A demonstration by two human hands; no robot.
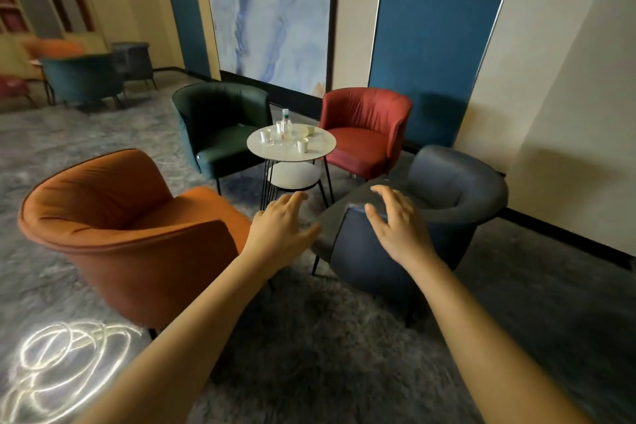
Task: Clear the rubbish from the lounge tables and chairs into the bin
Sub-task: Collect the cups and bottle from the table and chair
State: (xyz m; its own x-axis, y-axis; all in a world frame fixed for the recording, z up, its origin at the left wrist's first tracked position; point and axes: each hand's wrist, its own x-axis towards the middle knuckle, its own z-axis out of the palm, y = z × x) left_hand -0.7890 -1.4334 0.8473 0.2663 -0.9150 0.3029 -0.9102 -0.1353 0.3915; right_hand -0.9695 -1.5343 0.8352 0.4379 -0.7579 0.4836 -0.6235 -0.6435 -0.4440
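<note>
Left grip [282,227] and right grip [395,220] both spread wide, holding nothing. Straight beyond them, on the counter [325,144]: one bottle [285,120], two white cups [264,135] [301,145]. Four chairs [120,217] [220,127] [364,134] [447,189] ring it.

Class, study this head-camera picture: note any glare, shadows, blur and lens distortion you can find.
Head view: bright looping patches glare on the carpet, lower left; soft shadows fall on the wall behind the red chair and blue chair; the far chairs, upper left, are smeared by blur; wall panels lean outward, a wide-angle effect; the round table is fairly sharp.
</note>
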